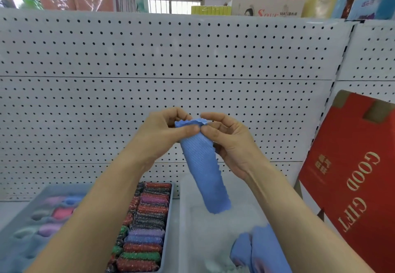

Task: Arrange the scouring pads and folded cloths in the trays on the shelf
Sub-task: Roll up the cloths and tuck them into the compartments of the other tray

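The left hand [168, 131] and right hand [228, 142] grips both pinch the cloth [203, 170] top above the tray [188, 219]; better to fold it evenly before lowering.

**Shelf: two trays, one box**

Pale shelf [6, 210] w/ a white perforated back panel [192, 59] rising behind it. Ref. point: the translucent white tray [184, 208], standing on the shelf approx. mid-frame. The grey-blue tray [171, 200] sits just left of the white tray, long sides parallel, a narrow strip of bare shelf btwn them. Right of the white tray, close beside it, a red box [352, 166] marked "GOOD GIFT" stands tilted; its base is out of view.
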A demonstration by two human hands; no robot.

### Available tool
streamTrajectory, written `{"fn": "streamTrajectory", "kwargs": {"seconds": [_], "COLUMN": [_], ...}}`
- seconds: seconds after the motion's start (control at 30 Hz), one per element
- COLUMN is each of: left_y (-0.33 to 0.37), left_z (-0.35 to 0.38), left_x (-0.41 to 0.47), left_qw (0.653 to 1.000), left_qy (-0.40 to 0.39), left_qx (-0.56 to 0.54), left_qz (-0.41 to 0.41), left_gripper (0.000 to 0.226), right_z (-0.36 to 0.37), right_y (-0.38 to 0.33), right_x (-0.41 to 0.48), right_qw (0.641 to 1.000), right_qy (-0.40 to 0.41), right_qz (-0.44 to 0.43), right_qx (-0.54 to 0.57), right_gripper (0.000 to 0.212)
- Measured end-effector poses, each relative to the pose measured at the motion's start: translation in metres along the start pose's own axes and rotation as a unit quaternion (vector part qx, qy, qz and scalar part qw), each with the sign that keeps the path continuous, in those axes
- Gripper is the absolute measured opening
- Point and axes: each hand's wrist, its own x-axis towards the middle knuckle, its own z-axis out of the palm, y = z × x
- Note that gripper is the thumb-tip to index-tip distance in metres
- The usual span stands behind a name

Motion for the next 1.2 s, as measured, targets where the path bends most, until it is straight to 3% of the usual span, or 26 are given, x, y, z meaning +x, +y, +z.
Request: {"fn": "streamTrajectory", "kwargs": {"seconds": [0.07, 0.23, 0.37, 0.47, 0.57, 0.63, 0.7, 0.8, 0.9, 1.03, 1.2], "left_y": [0.0, 0.0, -0.002, -0.005, -0.008, -0.009, -0.01, -0.013, -0.021, -0.039, -0.063], "left_z": [0.001, -0.002, -0.013, -0.017, -0.016, -0.015, -0.015, -0.02, -0.028, -0.035, -0.034], "left_x": [0.004, 0.016, 0.023, 0.024, 0.022, 0.022, 0.024, 0.026, 0.029, 0.029, 0.026], "left_qw": [1.0, 0.999, 0.997, 0.997, 0.997, 0.996, 0.996, 0.996, 0.995, 0.989, 0.965], "left_qy": [0.002, 0.039, 0.053, 0.037, -0.005, -0.028, -0.043, -0.051, -0.06, -0.073, -0.11], "left_qx": [-0.008, 0.002, -0.015, -0.026, -0.037, -0.036, -0.032, -0.034, -0.019, -0.029, -0.112], "left_qz": [-0.012, -0.024, -0.05, -0.06, -0.073, -0.073, -0.07, -0.071, -0.081, -0.125, -0.21], "left_gripper": [0.012, 0.014, 0.012, 0.012, 0.011, 0.012, 0.012, 0.012, 0.013, 0.012, 0.025], "right_z": [-0.003, 0.001, -0.002, -0.012, -0.02, -0.018, -0.012, -0.008, -0.005, 0.004, 0.012], "right_y": [0.006, 0.045, 0.079, 0.086, 0.072, 0.063, 0.06, 0.066, 0.062, 0.046, 0.028], "right_x": [-0.005, -0.032, -0.055, -0.061, -0.049, -0.037, -0.03, -0.026, -0.028, -0.032, -0.028], "right_qw": [0.997, 0.975, 0.949, 0.913, 0.938, 0.963, 0.978, 0.983, 0.973, 0.972, 0.983], "right_qy": [-0.023, -0.054, -0.076, -0.138, -0.112, -0.107, -0.098, -0.084, -0.12, -0.159, -0.106], "right_qz": [0.035, 0.142, 0.209, 0.252, 0.189, 0.114, 0.092, 0.129, 0.178, 0.157, 0.044], "right_qx": [-0.065, -0.164, -0.223, -0.29, -0.267, -0.219, -0.158, -0.103, -0.081, -0.066, -0.146], "right_gripper": [0.036, 0.021, 0.022, 0.05, 0.081, 0.067, 0.045, 0.027, 0.013, 0.011, 0.016]}}
